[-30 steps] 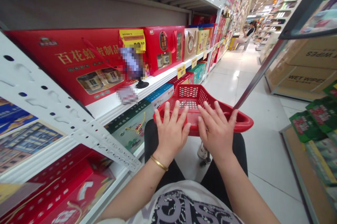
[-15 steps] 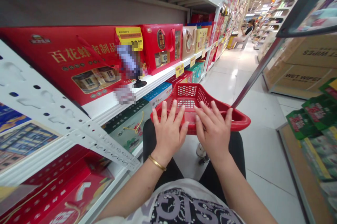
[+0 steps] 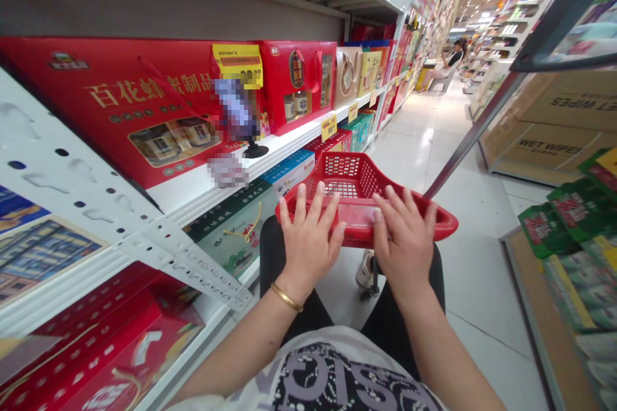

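Note:
A red plastic shopping basket (image 3: 361, 210) with a grid of holes sits in front of my knees. My left hand (image 3: 308, 234) lies over its near rim on the left, palm down, fingers spread and pointing forward. My right hand (image 3: 405, 237) rests over the same rim further right, its fingers also spread. Neither hand is closed round anything. A gold bracelet (image 3: 288, 298) circles my left wrist. A metal pole (image 3: 475, 131) rises from behind the basket's right side to a dark frame at the upper right.
On the left, a white shelf (image 3: 289, 141) carries red gift boxes (image 3: 120, 102) and a small stand with a blurred-out top. Cartons marked wet wipes (image 3: 554, 141) and green packs (image 3: 563, 218) line the right side. Further down the aisle (image 3: 429, 121) a person (image 3: 453, 60) is sitting.
My right hand has shifted a little to the right along the basket's rim, widening the space between my hands. My left hand has stayed in place.

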`<action>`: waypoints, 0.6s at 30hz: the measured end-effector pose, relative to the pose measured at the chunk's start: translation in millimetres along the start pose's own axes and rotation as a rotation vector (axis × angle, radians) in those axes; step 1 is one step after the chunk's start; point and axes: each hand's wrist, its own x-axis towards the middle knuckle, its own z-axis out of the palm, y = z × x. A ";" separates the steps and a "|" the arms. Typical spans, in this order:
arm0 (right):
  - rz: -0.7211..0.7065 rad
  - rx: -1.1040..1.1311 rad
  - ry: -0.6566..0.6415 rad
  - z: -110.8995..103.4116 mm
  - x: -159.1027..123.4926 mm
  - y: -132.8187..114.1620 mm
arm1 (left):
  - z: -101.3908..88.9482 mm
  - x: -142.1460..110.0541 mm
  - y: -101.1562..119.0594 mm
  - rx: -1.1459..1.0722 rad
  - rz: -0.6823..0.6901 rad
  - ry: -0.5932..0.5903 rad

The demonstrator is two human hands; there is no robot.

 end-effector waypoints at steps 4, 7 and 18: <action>-0.151 0.023 -0.053 6.8 -0.8 -15.0 | 0.6 0.3 -1.0 0.000 0.007 -0.001; -0.057 -0.044 -0.001 0.9 -0.6 9.7 | 2.2 0.4 -0.8 -0.006 0.009 0.010; -0.218 0.060 0.178 30.7 -19.6 -18.6 | 3.0 0.1 -1.9 -0.033 0.007 0.022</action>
